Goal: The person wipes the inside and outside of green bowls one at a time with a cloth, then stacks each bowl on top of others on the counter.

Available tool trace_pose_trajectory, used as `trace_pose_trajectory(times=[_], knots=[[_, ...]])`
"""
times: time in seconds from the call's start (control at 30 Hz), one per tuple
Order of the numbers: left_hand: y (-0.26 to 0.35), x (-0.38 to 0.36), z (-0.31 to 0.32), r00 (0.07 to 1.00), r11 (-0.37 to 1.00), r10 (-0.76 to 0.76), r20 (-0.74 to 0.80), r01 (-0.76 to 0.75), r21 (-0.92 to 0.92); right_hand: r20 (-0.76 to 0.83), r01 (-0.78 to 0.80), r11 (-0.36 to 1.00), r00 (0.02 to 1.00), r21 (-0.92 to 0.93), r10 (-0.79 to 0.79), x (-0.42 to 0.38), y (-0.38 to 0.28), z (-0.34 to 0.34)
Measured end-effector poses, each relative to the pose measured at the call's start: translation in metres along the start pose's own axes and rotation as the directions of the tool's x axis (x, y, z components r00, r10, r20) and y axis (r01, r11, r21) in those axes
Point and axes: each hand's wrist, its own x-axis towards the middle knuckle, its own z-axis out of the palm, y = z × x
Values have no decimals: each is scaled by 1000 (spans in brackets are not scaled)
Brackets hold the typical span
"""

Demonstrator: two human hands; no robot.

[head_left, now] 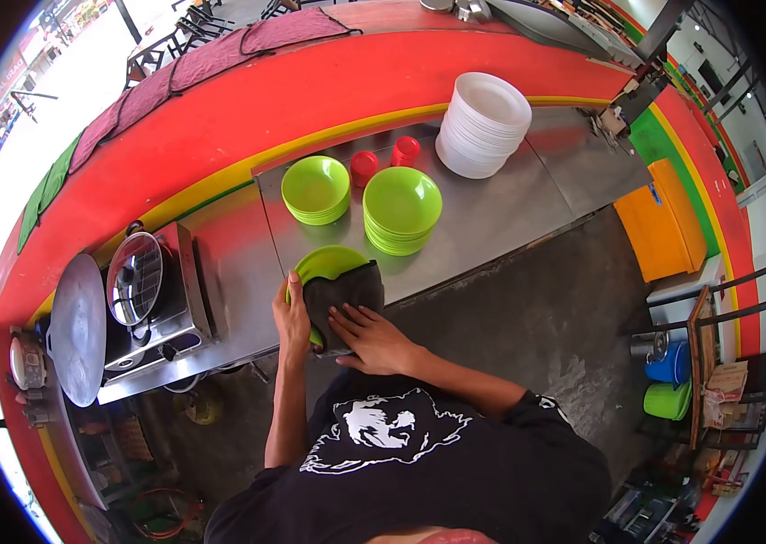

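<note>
My left hand (291,315) is closed on the left side of a green bowl (327,260), its thumb near the rim. The bowl is tilted in front of my body, at the counter's front edge. A dark cloth (338,297) covers much of it. My right hand (374,343) lies on the cloth with fingers stretched and spread, pressing it against the bowl. Just beyond, on the counter, stand two stacks of green bowls, a left stack (316,190) and a right stack (403,213).
Two red cups (364,169) stand behind the stacks on the steel counter (492,213). White plates (484,127) are piled to the right. A stove (185,290) with a glass-lidded pan (136,278) and a large wok (77,328) are at left. An orange container (659,222) sits at right.
</note>
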Motion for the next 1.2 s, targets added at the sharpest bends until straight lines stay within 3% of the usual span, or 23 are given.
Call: trace_pose_trajectory(times=[0.07, 0.17, 0.27, 0.4, 0.47, 0.57, 0.67, 0.77, 0.87, 0.97, 1.07, 1.2], knots=[[5, -18, 16, 1000, 1000, 1, 11, -1, 29, 90, -7, 991, 996, 134, -5, -13, 5, 1], [8, -44, 31, 999, 1000, -3, 48, 2, 16, -58, 45, 952, 998, 304, -29, -20, 0, 9], [-6, -60, 32, 992, 998, -23, 125, 29, -47, -144, 20, 995, 990, 102, -5, -24, -4, 11], [-25, -66, 22, 988, 985, -101, 113, 116, -130, -202, -139, 990, 970, 13, 138, -39, -20, 7], [-22, -58, 19, 996, 993, -50, 74, 57, -101, -230, -225, 972, 951, -61, 206, -45, -26, 10], [-2, -46, 15, 996, 1000, -28, 89, 28, 2, -145, -262, 954, 960, -144, 241, -46, -35, 18], [5, -27, 8, 995, 1000, 4, 103, -3, -12, -140, -181, 982, 975, -46, 173, -29, -37, 26], [10, -20, -1, 984, 1000, 3, 179, 2, -25, -187, -81, 932, 970, 353, 155, 2, -42, 23], [14, -1, -12, 969, 1000, 4, 249, 4, -30, -344, -105, 975, 924, 196, 169, 35, -41, 26], [8, 20, -28, 964, 1000, 24, 263, -18, -23, -334, -284, 957, 909, -52, 251, 59, -46, -1], [0, 37, -43, 976, 999, 24, 215, -19, -27, -402, -427, 904, 835, -41, 376, 74, -55, 3], [-2, 68, -60, 962, 1000, 14, 273, -18, 12, -303, -478, 878, 843, -38, 445, 78, -68, 16]])
